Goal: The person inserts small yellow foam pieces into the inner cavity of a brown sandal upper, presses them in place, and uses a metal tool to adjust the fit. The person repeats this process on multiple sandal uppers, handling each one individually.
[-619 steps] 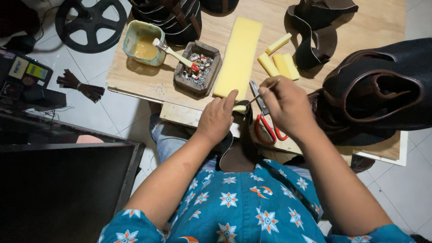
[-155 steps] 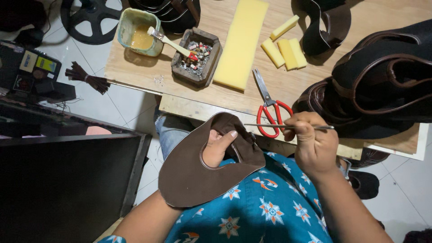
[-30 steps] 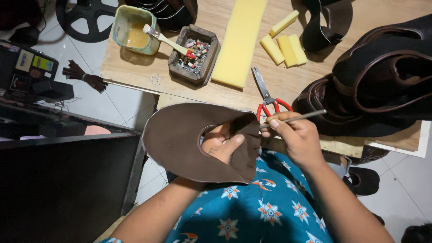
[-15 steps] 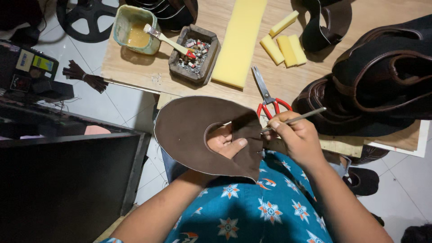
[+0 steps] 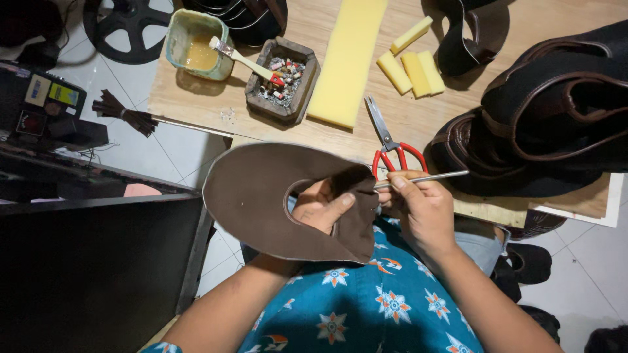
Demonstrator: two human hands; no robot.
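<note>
Left hand mostly hidden under a flat brown horseshoe-shaped leather piece, gripping it through the cutout, thumb on top, above the lap. Right hand pinched around a thin silver metal rod, tip hidden at the leather edge. One pair of red-handled scissors nearby on the wooden board; three small yellow foam blocks, one long yellow foam strip.

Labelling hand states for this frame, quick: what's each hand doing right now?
Left hand: closed on the brown leather piece, thumb showing through its cutout.
Right hand: closed on a thin metal tool.
</note>
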